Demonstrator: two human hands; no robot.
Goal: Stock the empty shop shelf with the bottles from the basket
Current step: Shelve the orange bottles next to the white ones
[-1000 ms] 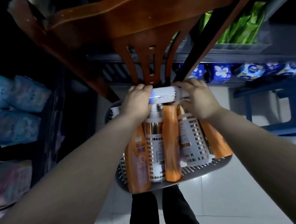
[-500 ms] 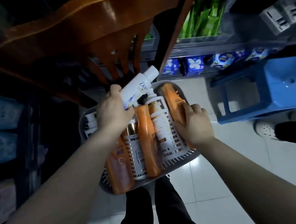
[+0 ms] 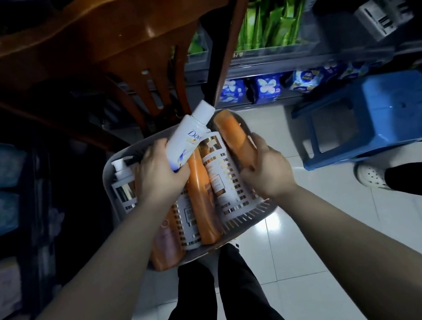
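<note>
Between the two hands, head view: grey slotted basket (image 3: 124,156) packed with bottles lying side by side, caps pointing away from the person. Left hand (image 3: 161,175) wrapped round the base of a white bottle (image 3: 190,138), fingers curled tight. That bottle is raised above the others and tilted, cap up and away. Right hand (image 3: 266,170) curled round the lower part of an orange bottle (image 3: 232,136) at the basket's right edge; cannot tell if it is lifted off the basket. Between the hands lie a second orange tube (image 3: 204,202) and a white-and-gold bottle (image 3: 222,177), both in the basket. Just left of the left hand, a pump bottle (image 3: 122,181) against the basket wall. Beyond the left hand, a brown wooden chair (image 3: 116,28). Right of the right hand, well apart, a blue plastic stool (image 3: 378,115) on the white tiled floor (image 3: 312,240). Beyond the right hand, a shelf (image 3: 285,62) with green packs (image 3: 274,21) above and blue packs (image 3: 264,87) below. Near the stool, someone else's white shoe (image 3: 371,175).
</note>
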